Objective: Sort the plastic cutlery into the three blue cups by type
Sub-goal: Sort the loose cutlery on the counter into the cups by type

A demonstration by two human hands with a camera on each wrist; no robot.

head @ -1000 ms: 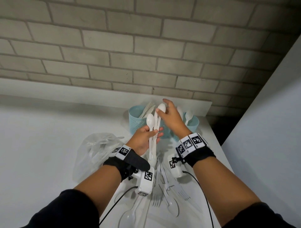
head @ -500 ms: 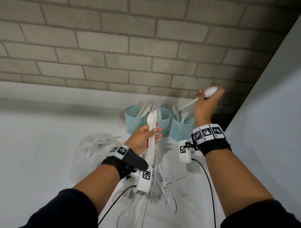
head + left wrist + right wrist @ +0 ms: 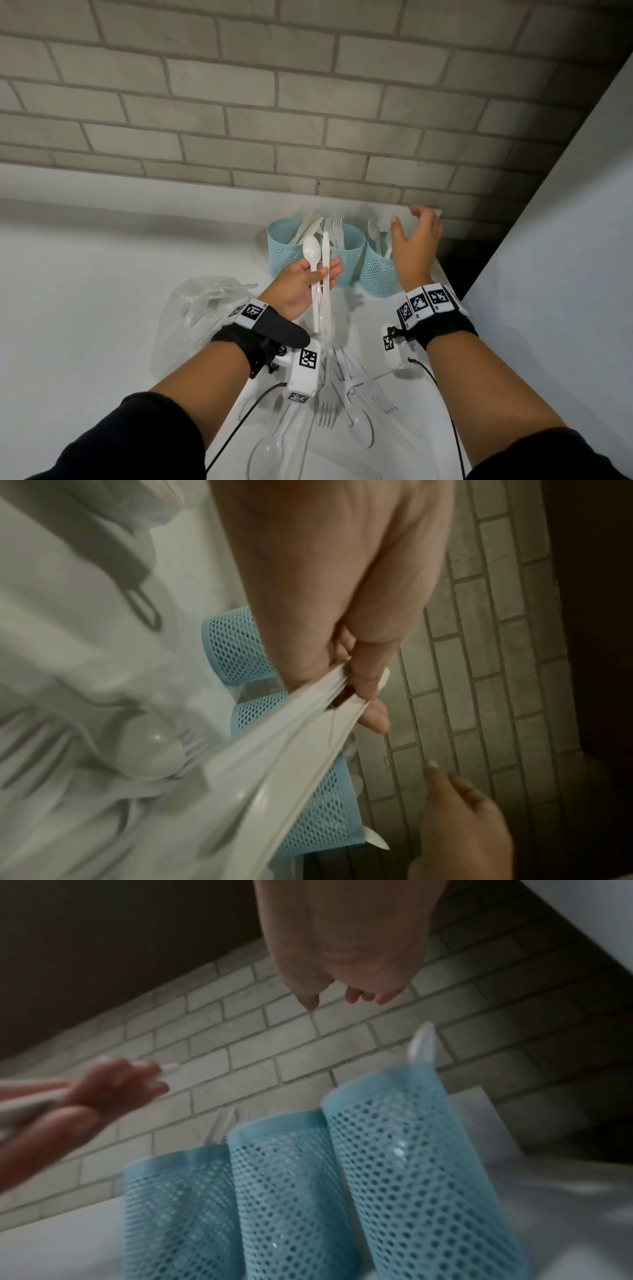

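Three blue mesh cups stand in a row by the wall: the left cup holds knives, the middle cup forks, the right cup spoons. My left hand grips a white spoon and a knife upright, just in front of the left and middle cups. In the left wrist view my thumb presses on the white handles. My right hand hovers over the right cup with relaxed fingers and nothing in it; the right wrist view shows its fingertips apart.
Loose white forks, spoons and knives lie on the white table between my forearms. A crumpled clear plastic bag lies to the left. A brick wall runs behind the cups, and a white panel stands on the right.
My right hand took a spoon from the left hand's bundle, carried it right above the right cup and let it go; it now hovers empty. The left hand stayed put.
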